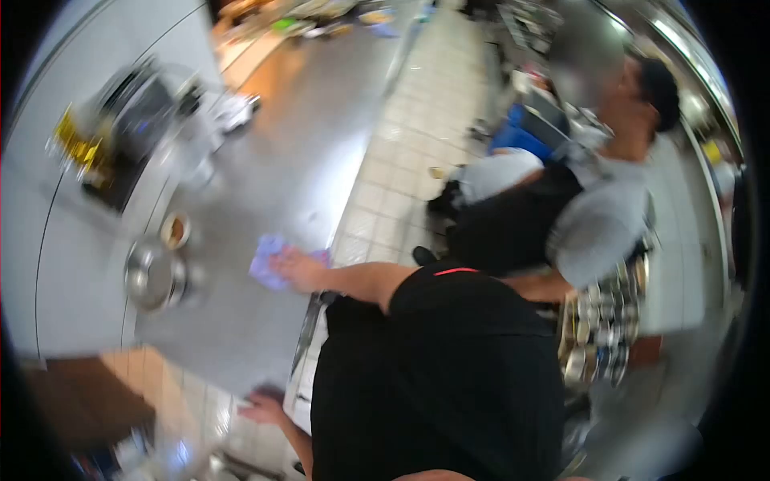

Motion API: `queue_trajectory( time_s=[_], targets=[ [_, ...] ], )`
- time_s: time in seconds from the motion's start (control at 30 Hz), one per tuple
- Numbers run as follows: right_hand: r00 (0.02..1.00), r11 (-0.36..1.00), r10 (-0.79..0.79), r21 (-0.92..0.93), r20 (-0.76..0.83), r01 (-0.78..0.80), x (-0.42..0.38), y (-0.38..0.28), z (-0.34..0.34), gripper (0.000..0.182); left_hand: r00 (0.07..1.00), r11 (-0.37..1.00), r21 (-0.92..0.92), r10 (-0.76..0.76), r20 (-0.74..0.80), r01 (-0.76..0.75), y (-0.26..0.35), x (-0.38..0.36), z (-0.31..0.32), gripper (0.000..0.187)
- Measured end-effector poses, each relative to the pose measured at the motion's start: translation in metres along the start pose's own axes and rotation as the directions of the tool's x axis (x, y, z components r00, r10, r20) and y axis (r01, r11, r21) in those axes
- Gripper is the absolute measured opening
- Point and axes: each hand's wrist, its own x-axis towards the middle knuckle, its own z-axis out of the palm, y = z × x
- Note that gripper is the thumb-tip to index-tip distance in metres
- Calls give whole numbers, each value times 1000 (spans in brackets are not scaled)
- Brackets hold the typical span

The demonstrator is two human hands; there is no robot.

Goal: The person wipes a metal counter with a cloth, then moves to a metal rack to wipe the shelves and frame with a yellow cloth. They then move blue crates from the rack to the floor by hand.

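Observation:
My right hand [301, 269] presses a purple cloth [269, 262] onto the steel counter [249, 313], close to its front edge. The fingers lie on top of the cloth, and parts of it stick out on both sides of them. Down at the near end of the counter is my left hand [263, 409], fingers stretched apart and holding nothing. Left of the cloth, by the wall, stand a round metal bowl [152, 275] and a small white cup with brown contents [175, 230].
A person in a dark cap and grey shirt [597, 232] stands close on the right, across the tiled aisle [385, 184]. Clear plastic containers [188, 148] and a yellow package [79, 144] line the wall. Stacked metal containers [601, 321] sit behind.

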Motion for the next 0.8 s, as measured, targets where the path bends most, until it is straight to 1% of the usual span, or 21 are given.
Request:
queue_trajectory(
  time_s=[0.03, 0.07, 0.1, 0.13, 0.2, 0.23, 0.27, 0.3, 0.33, 0.37, 0.4, 0.43, 0.47, 0.57, 0.6, 0.67, 0.7, 0.73, 0.77, 0.8],
  targets=[
    [1000, 1000, 15, 7, -20, -15, -10, 20, -11, 67, 991, 999, 25, -46, 126, 43, 0, 19, -7, 82],
    [999, 999, -7, 35, -33, 8, -8, 21, -14, 66, 967, 987, -136, -51, 251, 88, 17, 34, -24, 83],
    [998, 996, -50, 73, -37, 53, -1, 17, -13, 65, 928, 949, -268, -57, 369, 165, 45, 40, -55, 84],
    [998, 998, -5, 63, -56, 9, 3, 21, -13, 62, 874, 888, -380, -48, 483, 259, 59, 44, -69, 86],
    [994, 996, 76, 47, -80, -72, 2, 51, -19, 58, 904, 911, -383, 25, 426, 155, 47, 51, -37, 87],
    [984, 990, 129, 70, -122, -121, 7, 62, -15, 53, 918, 925, -365, 51, 394, 106, 33, 55, -31, 87],
    [970, 981, 183, 100, -160, -169, 11, 72, -15, 49, 899, 902, -407, 50, 435, 147, 36, 57, -37, 85],
    [946, 965, 262, 54, -190, -256, 13, 55, -52, 43, 947, 946, -320, 58, 315, 49, 25, 59, -14, 84],
    [917, 943, 331, 102, -222, -316, 15, 45, -81, 39, 920, 948, -269, -55, 387, 170, 39, 62, -27, 82],
    [914, 951, 307, 110, -264, -288, 25, 58, -84, 36, 880, 932, -215, -173, 443, 291, 64, 62, -49, 81],
    [882, 931, 363, 165, -300, -327, 30, 57, -98, 35, 889, 945, -153, -206, 409, 289, 61, 61, -44, 79],
    [869, 916, 394, 211, -298, -342, 38, 58, -109, 33, 897, 952, -96, -237, 372, 291, 63, 62, -37, 78],
    [857, 899, 424, 254, -294, -358, 47, 61, -121, 32, 892, 941, -109, -261, 369, 320, 89, 59, -64, 74],
    [839, 829, 534, 256, -98, -498, 81, 70, -175, 37, 902, 945, -126, -239, 360, 301, 77, 63, -50, 73],
    [817, 834, 545, 220, -187, -506, 88, 81, -180, 44, 879, 931, -119, -275, 389, 344, 86, 63, -58, 72],
    [752, 829, 554, 157, -356, -537, 97, 97, -181, 58, 916, 950, -68, -272, 295, 304, 81, 60, -42, 72],
    [735, 806, 589, 172, -336, -567, 101, 111, -160, 63, 930, 957, -36, -272, 246, 289, 78, 58, -38, 72],
    [717, 782, 621, 186, -316, -595, 109, 132, -125, 69, 928, 954, -27, -282, 245, 298, 81, 57, -42, 70],
    [700, 759, 650, 195, -297, -622, 113, 147, -103, 74, 897, 936, -51, -315, 311, 347, 97, 56, -58, 69],
    [713, 683, 701, 281, 9, -674, 108, 144, -99, 80, 861, 916, -72, -342, 376, 395, 120, 56, -83, 68]
  ],
)
